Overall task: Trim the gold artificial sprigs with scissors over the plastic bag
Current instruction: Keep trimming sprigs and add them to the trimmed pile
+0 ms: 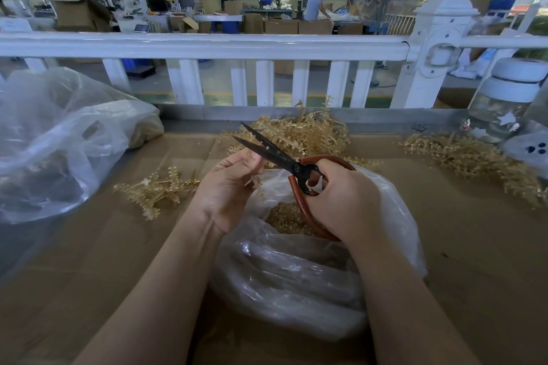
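Overhead, cardboard-covered table [89, 246], white railing [207, 46] behind, warehouse floor beyond

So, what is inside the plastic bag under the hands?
The plastic bag holds a heap of small gold trimmings at its open mouth. The right hand and the scissors cover part of it; the deeper contents cannot be seen.

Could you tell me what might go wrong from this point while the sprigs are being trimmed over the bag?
1. The open blades of the scissors sit right beside the left hand's fingers, which pinch a small gold sprig; a cut could nick a fingertip.
2. The sprig is held near the far rim of the plastic bag, so trimmings may fall onto the cardboard.
3. The right hand holds the scissors low over the bag's film, which could snag.
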A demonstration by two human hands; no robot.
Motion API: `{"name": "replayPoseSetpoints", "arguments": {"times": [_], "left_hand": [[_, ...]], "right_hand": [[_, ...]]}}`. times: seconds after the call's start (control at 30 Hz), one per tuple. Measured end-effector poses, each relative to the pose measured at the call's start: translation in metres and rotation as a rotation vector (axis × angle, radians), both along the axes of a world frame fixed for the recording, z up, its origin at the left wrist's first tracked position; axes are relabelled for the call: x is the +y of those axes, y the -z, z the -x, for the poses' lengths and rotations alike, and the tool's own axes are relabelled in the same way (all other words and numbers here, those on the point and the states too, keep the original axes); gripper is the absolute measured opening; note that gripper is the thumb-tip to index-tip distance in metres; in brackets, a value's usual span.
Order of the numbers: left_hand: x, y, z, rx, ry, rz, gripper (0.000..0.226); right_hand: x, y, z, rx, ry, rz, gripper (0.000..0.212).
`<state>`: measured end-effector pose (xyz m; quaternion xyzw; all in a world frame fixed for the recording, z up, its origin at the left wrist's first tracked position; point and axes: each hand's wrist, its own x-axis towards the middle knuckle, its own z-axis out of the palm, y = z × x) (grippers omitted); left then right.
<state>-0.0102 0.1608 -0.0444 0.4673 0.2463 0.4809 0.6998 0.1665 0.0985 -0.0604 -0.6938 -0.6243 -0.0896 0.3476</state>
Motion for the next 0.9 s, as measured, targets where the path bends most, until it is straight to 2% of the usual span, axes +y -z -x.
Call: {"name": "replayPoseSetpoints", "arguments": {"times": [0.27, 0.37, 0.47, 0.6, 0.7, 0.77, 0.9], "left_hand": [[-0.003, -0.004, 0.0, 0.057, 0.006, -0.027, 0.008], [-0.005, -0.005, -0.001, 0.056, -0.011, -0.022, 0.006], [-0.007, -0.006, -0.002, 0.081, -0.089, -0.02, 0.002], [-0.006, -0.009, -0.001, 0.086, -0.266, 0.025, 0.018], [-0.003, -0.01, 0.003, 0.043, -0.318, 0.084, 0.013], [-0.002, -0.01, 0.003, 0.035, -0.311, 0.082, 0.011], [-0.002, -0.009, 0.002, 0.083, -0.275, 0.034, 0.02]], "right_hand": [[0.0, 0.003, -0.001, 0.009, -0.005, -0.006, 0.054], [-0.001, 0.003, -0.002, -0.001, -0.017, -0.012, 0.048], [-0.002, 0.004, -0.002, -0.007, -0.027, -0.022, 0.043], [-0.002, 0.006, -0.004, 0.013, -0.02, -0.036, 0.044], [-0.001, 0.006, -0.003, 0.043, -0.004, -0.053, 0.043], [-0.002, 0.007, -0.002, 0.1, -0.004, -0.086, 0.041], [-0.003, 0.005, 0.0, 0.366, -0.075, -0.251, 0.03]]}}
